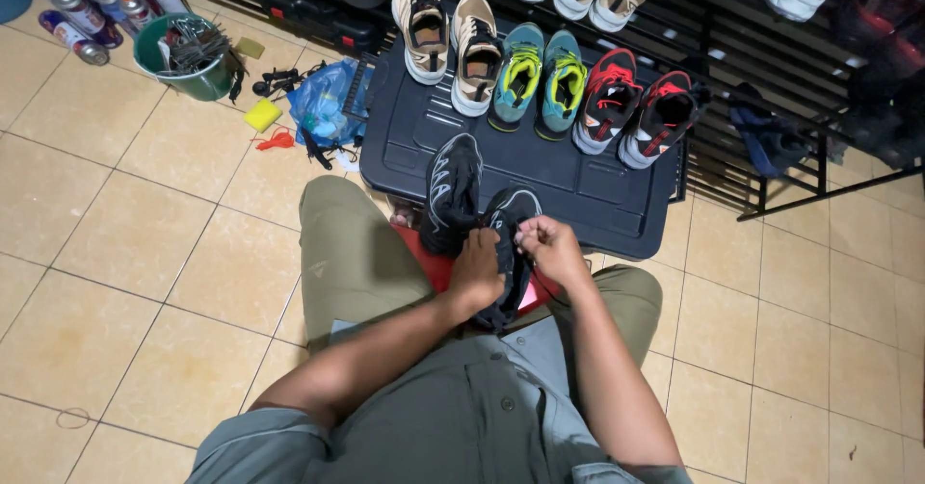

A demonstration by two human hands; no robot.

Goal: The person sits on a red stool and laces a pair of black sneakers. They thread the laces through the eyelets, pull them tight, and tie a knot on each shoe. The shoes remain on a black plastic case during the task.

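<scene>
- Black sneaker (506,253) sitting on the lap over something red, toe pointing away, both hands working right at its top opening.
- Left hand (477,272) curling around the near side of that shoe, fingers closed on the upper, forearm coming in low across the lap.
- Right hand (551,246) pinching at the tongue or lace area, fingertips nearly shut on something too small to make out, wrist cocked inward.
- Probably risking a slip here: only resting on the knees, so a hard tug with the pinch could be twisting the shoe out of the other hand's grip.
- Second black sneaker (451,193) lying just beside, half on the dark plastic lid (597,200), looking easy to knock off with an elbow.
- Further out, tan pair (448,36), teal-and-yellow pair (540,79) and red-and-black pair (636,108) lining up on the lid, rack behind.
- Off to the far side, green bucket (183,55) and spray cans (87,7) sitting on the tiles, well clear.
</scene>
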